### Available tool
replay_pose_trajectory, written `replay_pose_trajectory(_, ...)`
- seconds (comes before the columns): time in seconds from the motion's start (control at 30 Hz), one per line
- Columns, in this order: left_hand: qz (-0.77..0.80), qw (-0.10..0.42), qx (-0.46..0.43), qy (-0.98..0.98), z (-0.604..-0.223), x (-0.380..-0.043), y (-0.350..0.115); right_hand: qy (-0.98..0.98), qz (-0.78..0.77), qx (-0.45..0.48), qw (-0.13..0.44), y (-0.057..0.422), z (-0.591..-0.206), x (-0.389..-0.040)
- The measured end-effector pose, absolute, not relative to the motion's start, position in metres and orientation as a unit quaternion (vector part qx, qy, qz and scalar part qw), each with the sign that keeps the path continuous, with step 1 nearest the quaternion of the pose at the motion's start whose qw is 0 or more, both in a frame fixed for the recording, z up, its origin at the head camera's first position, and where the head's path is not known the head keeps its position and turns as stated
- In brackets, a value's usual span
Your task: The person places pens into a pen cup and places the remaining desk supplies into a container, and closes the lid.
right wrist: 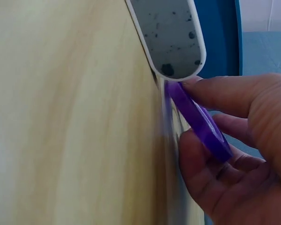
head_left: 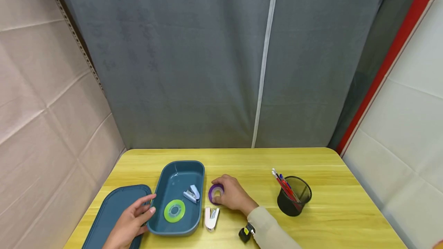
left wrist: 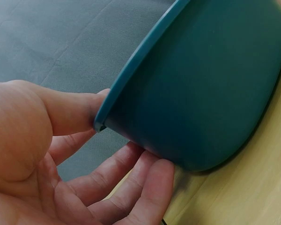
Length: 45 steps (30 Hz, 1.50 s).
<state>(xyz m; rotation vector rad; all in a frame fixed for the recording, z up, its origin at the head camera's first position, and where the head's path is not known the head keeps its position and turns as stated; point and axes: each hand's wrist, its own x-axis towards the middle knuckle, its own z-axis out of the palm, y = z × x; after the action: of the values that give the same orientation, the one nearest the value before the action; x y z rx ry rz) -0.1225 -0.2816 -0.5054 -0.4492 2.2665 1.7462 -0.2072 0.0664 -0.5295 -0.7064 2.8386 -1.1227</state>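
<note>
My left hand (head_left: 129, 220) is at the left side of a blue plastic box (head_left: 173, 181). In the left wrist view its thumb (left wrist: 75, 112) lies at the box's rim and the other fingers rest against the outer wall, so it holds the edge. A green tape roll (head_left: 169, 212) and a small light-blue stapler (head_left: 192, 194) lie inside. Right of the box, my right hand (head_left: 235, 194) pinches a purple tape roll (right wrist: 201, 126) between thumb and fingers; the roll is tilted at the tabletop. A white stapler (head_left: 210, 220) lies just nearer than that hand.
The blue lid (head_left: 110, 206) lies left of the box, partly under the left hand. At the right stands a black mesh pen cup (head_left: 290, 206) with several pens and pencils. A grey curtain (head_left: 190, 68) hangs behind the wooden table (head_left: 332, 218).
</note>
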Motion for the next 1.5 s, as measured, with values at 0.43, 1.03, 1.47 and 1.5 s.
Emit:
replay_pose_trajectory(0.43, 0.596, 0.128, -0.154, 0.778, -0.505, -0.122, -0.283, 0.886, -0.416, -0.203, 0.019, 0.073, -0.531, -0.208)
replay_pose_trajectory(1.03, 0.594, 0.129, -0.154, 0.779, -0.505, -0.121, -0.284, 0.836, -0.529, -0.133, 0.063, 0.077, -0.521, -0.207)
replay_pose_trajectory(1.47, 0.594, 0.124, -0.155, 0.779, -0.501, -0.121, -0.28, 0.817, -0.561, -0.127, 0.023, 0.071, -0.504, -0.208)
replay_pose_trajectory(1.5, 0.594, 0.125, -0.155, 0.779, -0.501, -0.121, -0.28, 0.814, -0.567, -0.125, 0.025, 0.071, -0.504, -0.208)
